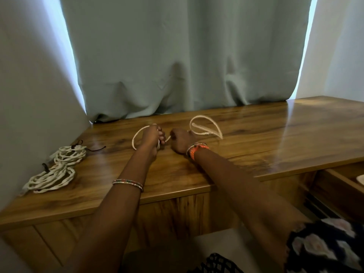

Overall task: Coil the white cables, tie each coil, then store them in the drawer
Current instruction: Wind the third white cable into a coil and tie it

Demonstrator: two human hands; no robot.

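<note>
A white cable (205, 126) lies on the wooden desk (256, 138), and both hands hold it. My left hand (150, 136) grips a loop of it that curves out to the left. My right hand (181, 139) pinches the cable just beside the left hand, with the loose end curling in a loop behind it. Two coiled white cables (59, 168) with dark ties lie at the desk's left edge. An open drawer (342, 184) shows at the lower right, with something pale inside.
A grey-green curtain (177, 56) hangs against the desk's back edge. White walls (29, 95) close in on the left and right. The desk's front edge runs under my forearms. Patterned fabric sits at the bottom right.
</note>
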